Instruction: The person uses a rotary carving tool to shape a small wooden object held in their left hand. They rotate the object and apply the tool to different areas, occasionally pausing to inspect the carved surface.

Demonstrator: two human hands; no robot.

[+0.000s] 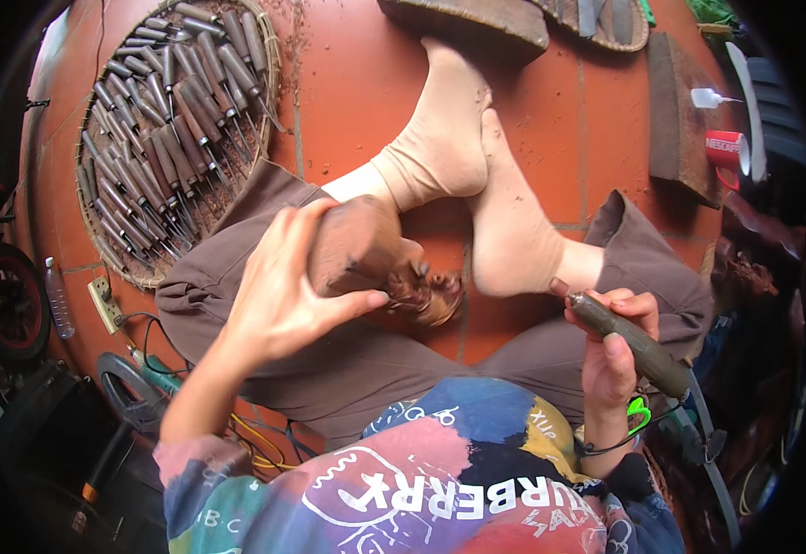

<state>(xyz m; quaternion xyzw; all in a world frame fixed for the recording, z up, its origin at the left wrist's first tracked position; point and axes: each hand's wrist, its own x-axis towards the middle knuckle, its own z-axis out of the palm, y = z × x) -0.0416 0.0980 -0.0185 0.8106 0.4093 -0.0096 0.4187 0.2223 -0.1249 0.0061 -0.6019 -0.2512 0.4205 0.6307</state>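
My left hand (278,286) is wrapped round a reddish-brown wood carving (355,242), held above my crossed legs. The carving's upper part is a smooth solid block; a curled, cut figure shows at its lower right end. In my right hand (613,360) is a dark olive rotary tool handpiece (641,349), gripped between thumb and fingers. A small brown piece (560,287) shows at its tip, pointing up and left. From its rear end a grey flexible shaft (712,462) runs down. Tool and carving are well apart.
A round woven basket (269,55) at the far left holds many wood-handled chisels (168,157). Wooden blocks (675,111) lie ahead and at the right, near a red mug (727,155) and a small white bottle (712,98). Wood crumbs dot the red tile floor (357,111). A power strip (104,305) lies left.
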